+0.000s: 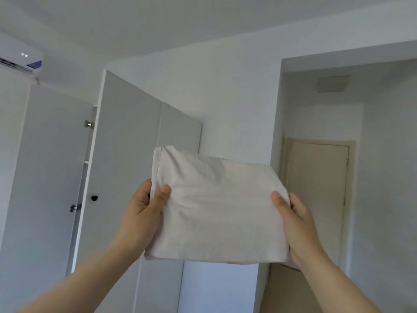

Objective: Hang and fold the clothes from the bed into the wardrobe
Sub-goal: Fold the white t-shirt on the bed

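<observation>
One folded white garment [216, 206], side edges pinched by left hand [144, 213] and right hand [295, 224]; one wardrobe door [45, 177] open at left

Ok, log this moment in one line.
left hand: grips folded cloth | right hand: grips it | wardrobe door: open
</observation>
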`<state>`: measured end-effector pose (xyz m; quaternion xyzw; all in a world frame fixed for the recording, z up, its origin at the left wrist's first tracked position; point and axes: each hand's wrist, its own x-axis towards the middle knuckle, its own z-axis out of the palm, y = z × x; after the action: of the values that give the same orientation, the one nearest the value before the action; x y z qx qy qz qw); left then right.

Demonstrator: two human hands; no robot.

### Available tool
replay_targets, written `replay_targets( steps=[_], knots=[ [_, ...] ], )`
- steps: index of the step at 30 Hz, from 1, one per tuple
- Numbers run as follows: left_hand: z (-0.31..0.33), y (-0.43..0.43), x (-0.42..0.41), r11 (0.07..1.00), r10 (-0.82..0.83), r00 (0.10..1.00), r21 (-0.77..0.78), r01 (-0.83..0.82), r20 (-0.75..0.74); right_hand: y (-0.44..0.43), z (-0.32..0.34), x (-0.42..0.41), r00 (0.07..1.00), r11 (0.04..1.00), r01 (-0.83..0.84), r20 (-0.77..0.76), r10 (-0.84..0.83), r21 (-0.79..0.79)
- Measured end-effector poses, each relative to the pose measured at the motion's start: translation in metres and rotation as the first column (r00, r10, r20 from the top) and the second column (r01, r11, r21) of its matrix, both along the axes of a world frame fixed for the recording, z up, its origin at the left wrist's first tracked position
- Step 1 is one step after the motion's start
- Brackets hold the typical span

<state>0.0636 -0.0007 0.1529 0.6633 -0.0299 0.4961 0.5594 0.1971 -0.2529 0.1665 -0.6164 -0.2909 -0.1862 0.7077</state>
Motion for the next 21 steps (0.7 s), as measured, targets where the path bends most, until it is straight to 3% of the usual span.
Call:
replay_targets(
  steps=[10, 21],
  knots=[
    [-0.034, 0.091, 0.036, 0.962, 0.269, 0.963, -0.061, -0.267, 0.027, 0.141, -0.019, 0.105, 0.968, 0.97, -0.236, 0.069, 0.24, -0.057],
    [-0.033, 0.245, 0.017, 0.84, 0.542, 0.838, -0.063, -0.539, 0.065, 0.36, -0.019, 0.126, 0.9, 0.94, -0.337, 0.275, 0.338, -0.052]
  ],
)
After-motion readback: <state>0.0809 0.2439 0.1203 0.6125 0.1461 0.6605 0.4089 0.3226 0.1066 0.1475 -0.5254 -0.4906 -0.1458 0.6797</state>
